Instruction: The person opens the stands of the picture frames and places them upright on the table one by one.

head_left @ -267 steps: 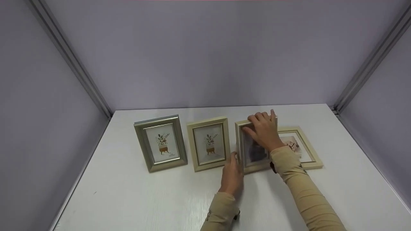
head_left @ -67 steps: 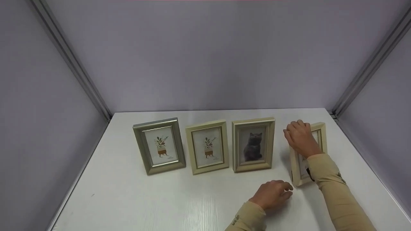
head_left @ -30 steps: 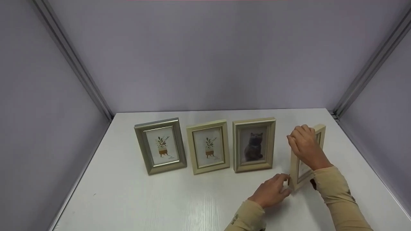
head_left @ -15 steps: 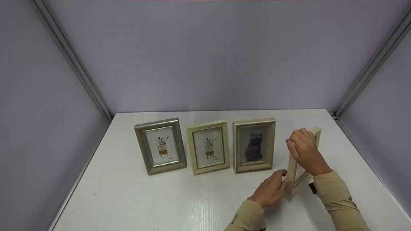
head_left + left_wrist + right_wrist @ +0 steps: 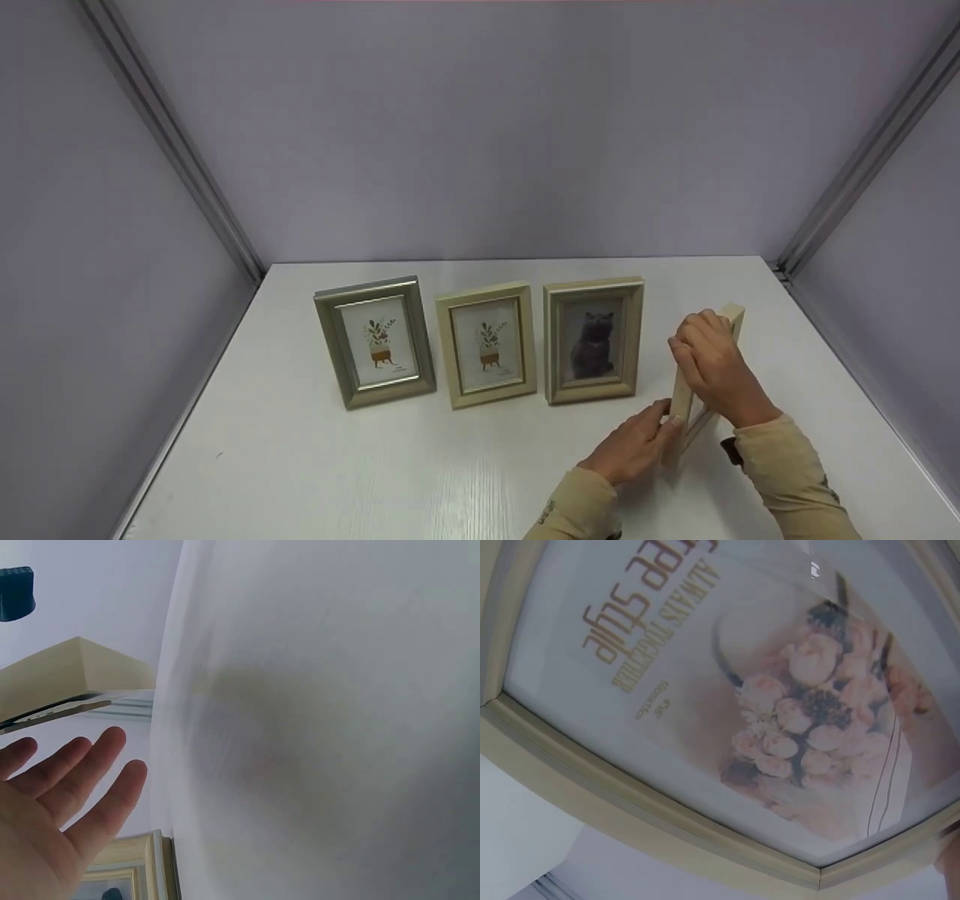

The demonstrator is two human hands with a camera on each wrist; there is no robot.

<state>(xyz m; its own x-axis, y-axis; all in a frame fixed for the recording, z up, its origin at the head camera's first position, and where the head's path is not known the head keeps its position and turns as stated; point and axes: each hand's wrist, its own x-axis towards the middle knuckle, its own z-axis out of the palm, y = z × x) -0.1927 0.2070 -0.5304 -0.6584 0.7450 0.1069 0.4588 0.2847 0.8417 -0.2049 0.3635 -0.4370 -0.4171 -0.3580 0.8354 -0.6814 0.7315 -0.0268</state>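
Observation:
In the head view my right hand (image 5: pixel 716 367) grips a cream picture frame (image 5: pixel 681 401) at its top. The frame is upright, turned nearly edge-on. The right wrist view shows its front up close: a picture of pink flowers (image 5: pixel 802 720) with lettering. My left hand (image 5: pixel 630 446) is at the frame's lower left, thumb against its edge. The left wrist view has the fingers of my left hand (image 5: pixel 67 802) extended and spread behind the frame, close to a thin back stand (image 5: pixel 64 715) that is tilted slightly away. The left thumb is hidden there.
Left of my hands, three picture frames stand in a row: a silvery one (image 5: pixel 360 396) and a cream one (image 5: pixel 455 375) with plant pictures, then a champagne-coloured one (image 5: pixel 555 337) with a grey cat. Panel walls (image 5: pixel 480 150) enclose the white table (image 5: pixel 337 472).
The cat frame, held earlier, now stands by itself. The flower frame, first lying flat, is raised in my right hand, turned edge-on and drawn nearer. My left hand has come to its lower edge.

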